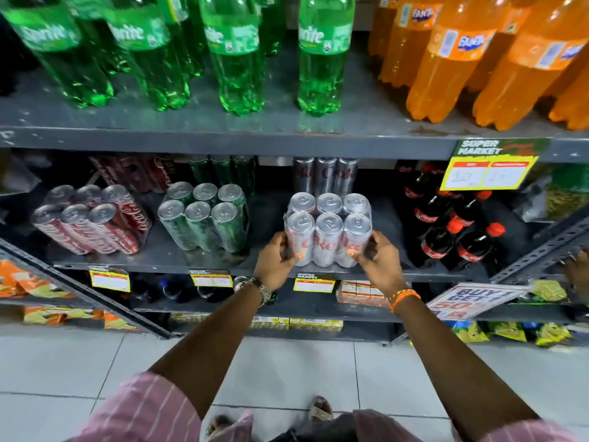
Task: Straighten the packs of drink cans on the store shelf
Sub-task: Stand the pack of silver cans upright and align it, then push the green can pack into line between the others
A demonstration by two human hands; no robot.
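A shrink-wrapped pack of silver cans (328, 229) stands upright near the front edge of the grey middle shelf (165, 250). My left hand (276, 262) grips its lower left corner and my right hand (377, 256) grips its lower right corner. A green can pack (205, 218) stands to its left, turned slightly askew. Further left, a red can pack (92, 220) leans over at an angle. More can packs sit behind these in the shadow at the back.
Dark cola bottles with red caps (455, 231) stand just right of the silver pack. Green bottles (236, 52) and orange bottles (478, 59) fill the shelf above. A yellow price sign (487, 169) hangs from that shelf's edge. Another person's hand (578, 271) shows at far right.
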